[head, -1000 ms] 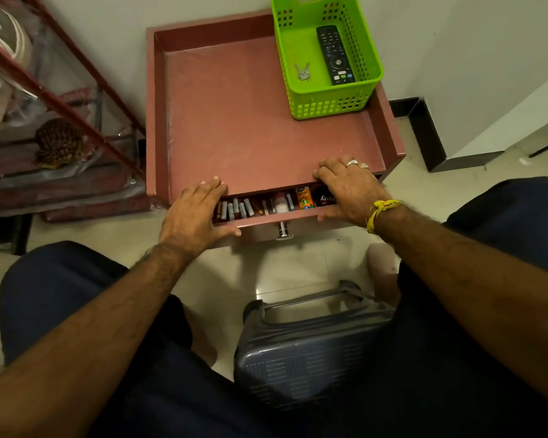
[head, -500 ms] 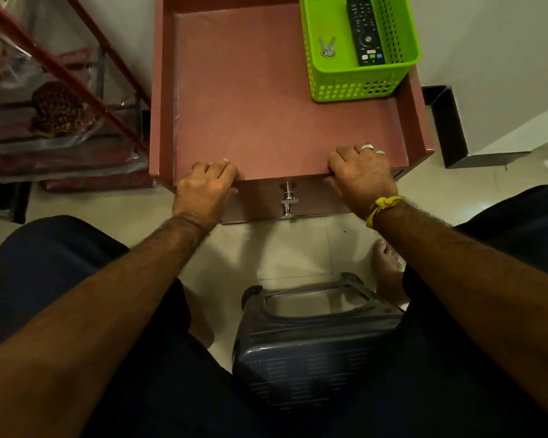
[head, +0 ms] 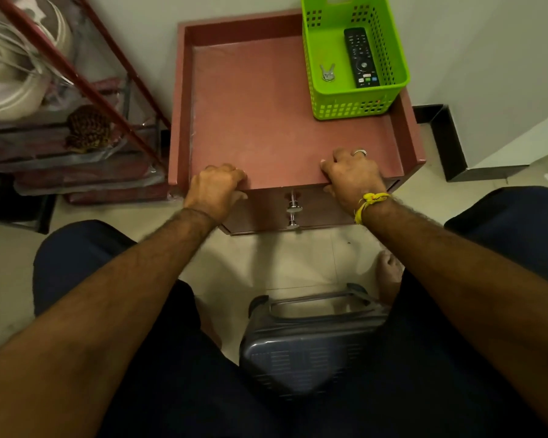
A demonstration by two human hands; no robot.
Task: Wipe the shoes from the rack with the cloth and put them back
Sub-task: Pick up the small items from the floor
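The shoe rack (head: pixel 108 52) with red bars and a clear plastic cover stands at the left. White strappy shoes (head: pixel 10 90) lie on its upper shelf and a brown patterned shoe (head: pixel 89 128) on a lower one. No cloth is in sight. My left hand (head: pixel 217 191) and my right hand (head: pixel 351 178) both curl over the front edge of a reddish-brown side table (head: pixel 260 121), right of the rack. The drawer (head: pixel 260 213) under that edge is closed, its metal knob (head: pixel 293 208) between my hands.
A green plastic basket (head: pixel 326 99) on the table's back right corner holds a black remote (head: pixel 359 58) and a small metal clip (head: pixel 327 72). A grey ribbed case (head: pixel 307 349) stands on the floor between my knees. My bare foot (head: pixel 389 273) is beside it.
The drawer full of small items, open a second ago, has been pushed shut by both hands. My fingers have since curled more tightly over the table's front edge.
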